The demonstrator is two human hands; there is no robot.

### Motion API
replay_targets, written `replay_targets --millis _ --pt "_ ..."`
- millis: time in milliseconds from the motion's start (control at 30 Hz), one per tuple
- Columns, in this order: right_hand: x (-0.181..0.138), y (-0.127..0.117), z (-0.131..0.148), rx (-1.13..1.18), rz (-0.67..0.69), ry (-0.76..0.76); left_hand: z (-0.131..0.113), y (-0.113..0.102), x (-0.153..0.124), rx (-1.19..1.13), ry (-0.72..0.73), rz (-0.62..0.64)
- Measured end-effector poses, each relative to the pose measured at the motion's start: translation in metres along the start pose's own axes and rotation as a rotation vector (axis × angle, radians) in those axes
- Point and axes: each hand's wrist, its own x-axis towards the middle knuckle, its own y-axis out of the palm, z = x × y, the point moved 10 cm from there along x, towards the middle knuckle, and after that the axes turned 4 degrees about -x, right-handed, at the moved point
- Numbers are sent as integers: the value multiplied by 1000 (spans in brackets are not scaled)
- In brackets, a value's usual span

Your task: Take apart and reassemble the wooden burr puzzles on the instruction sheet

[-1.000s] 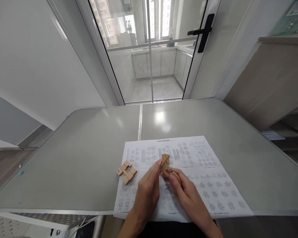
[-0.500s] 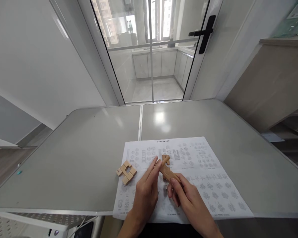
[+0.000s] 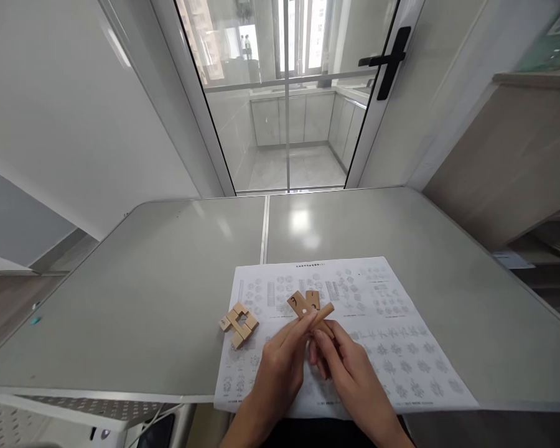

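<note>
Over the printed sheet, my right hand (image 3: pixel 348 358) pinches the lower end of a flat wooden piece (image 3: pixel 296 301) that carries a dark handwritten mark and a small notch or hole. My left hand (image 3: pixel 280 361) has its fingers closed around a short wooden stick (image 3: pixel 325 313), which lies slanted across the flat piece. Whether the stick sits in the notch is hidden by my fingers. Behind them, another marked wooden piece (image 3: pixel 313 297) shows partly above the sheet. To the left, a cluster of light wooden puzzle pieces (image 3: pixel 239 325) rests at the sheet's edge.
A large white paper sheet (image 3: pixel 415 311) with printed line diagrams lies on the grey table (image 3: pixel 177 280). A seam strip (image 3: pixel 264 230) crosses the tabletop. Beyond stands a glass door (image 3: pixel 261 124) with a black handle (image 3: pixel 392 61). A wooden shelf unit (image 3: pixel 508 155) is at right.
The stick has swung to the right across the flat piece, and my left fingers have moved right and lower along with it. The flat piece's mark is now uncovered.
</note>
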Motion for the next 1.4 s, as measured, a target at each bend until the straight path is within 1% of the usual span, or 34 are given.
replay_targets --millis 200,300,400,500,600,767,833,933,1000,1067,1133,1233,1300,1400 --pt "-2 -1 0 -62 -23 -33 7 -2 -4 -14 -66 -10" --pt "-3 -3 0 -121 -55 -56 6 1 -2 -35 -65 12" --pt "-4 -3 3 -170 -74 -88 3 -1 -1 -20 -35 -14" --pt "-4 -4 7 -195 -88 -98 8 -2 -4 -11 -75 -19" --pt "-4 -2 7 -183 -85 -87 11 1 -6 -43 -119 7" --pt "-4 1 5 -164 -39 -60 8 -1 -5 -80 -120 3" --pt "-5 2 6 -160 -1 -56 8 -4 -5 -75 -119 -24" --pt "-4 -4 7 -178 24 -78 11 -14 -7 -12 -130 -115" --pt "-1 -16 6 -241 -34 -100 18 -20 -11 11 -177 -178" --pt "4 -28 5 -356 -110 -139 27 -23 -15 -17 -249 -212" --pt "10 -32 6 -483 -136 -215 35 -25 -18 -71 -323 -233" --pt "20 -26 5 -632 -84 -320 43 -29 -22 -138 -431 -263" --pt "26 -20 -1 -705 -21 -337 46 -32 -22 -170 -477 -277" --pt "33 -15 -6 -742 74 -341 46 -31 -22 -240 -492 -279"
